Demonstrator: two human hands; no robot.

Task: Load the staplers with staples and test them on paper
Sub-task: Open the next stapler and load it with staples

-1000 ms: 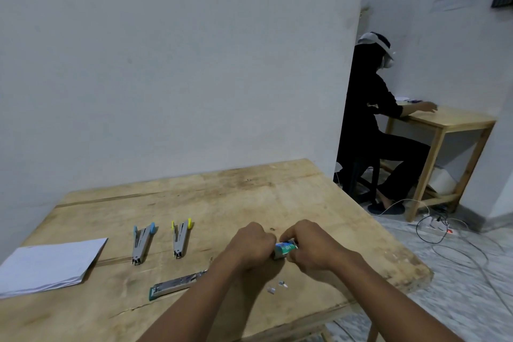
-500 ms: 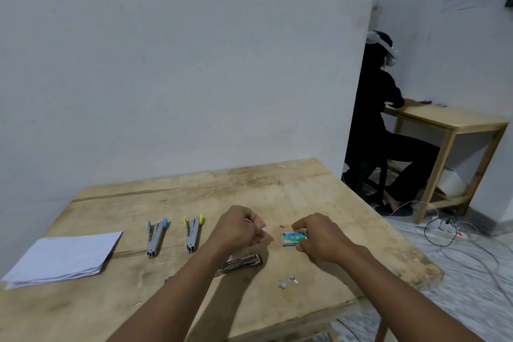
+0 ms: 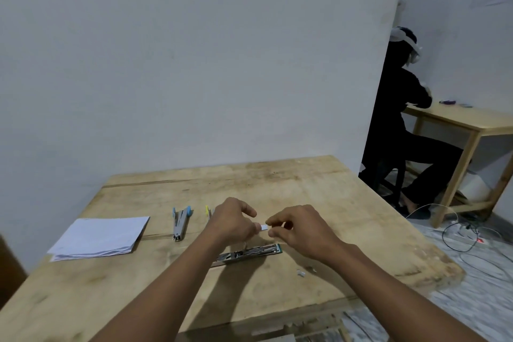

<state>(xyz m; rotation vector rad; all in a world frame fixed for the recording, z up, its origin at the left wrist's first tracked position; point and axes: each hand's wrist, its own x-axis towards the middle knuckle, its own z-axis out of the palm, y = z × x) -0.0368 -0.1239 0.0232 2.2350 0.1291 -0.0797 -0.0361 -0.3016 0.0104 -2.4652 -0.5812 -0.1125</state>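
Head view: the strip [image 3: 264, 227] of staples is pinched in my left hand [image 3: 233, 221], thumb and fingers closed on one end, and held up off the table [image 3: 319, 189]. My right hand [image 3: 302, 230] has left the box, which I no longer see. Its thumb and forefinger curl right at the strip's free end, but I cannot tell whether they have hold of it. Half a second ago that hand was down on the box, so I judge the strip is out and ready to be seated. Just below the pinch the stapler [image 3: 249, 252] lies open. Loose staples [image 3: 301, 273] lie below and right of the pinch. To its left a yellow stapler [image 3: 207, 209] peeks from behind my left hand, then a blue stapler [image 3: 180, 221], and the paper [image 3: 100, 237] lies farthest out.
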